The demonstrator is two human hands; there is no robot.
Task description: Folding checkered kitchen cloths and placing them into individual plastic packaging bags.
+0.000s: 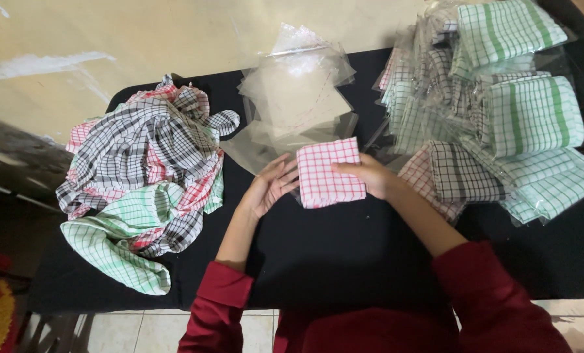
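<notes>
A person in dark red sleeves stands at a black table (344, 261). In the middle of it, near the far half, lies a folded cloth with red and white checks (329, 172). The right hand (370, 176) holds this cloth at its right edge, the fingers closed over the fabric. The left hand (270, 186) is open with the fingers spread, and the fingertips touch the left edge of the cloth.

Just behind the cloth there is a loose stack of clear plastic bags (296, 98). On the left side of the table lies a heap of unfolded checked cloths (145, 176) in black, red and green. On the right side are many folded cloths already inside plastic bags (501, 117), mostly green and white, and one black checked near the right forearm.
</notes>
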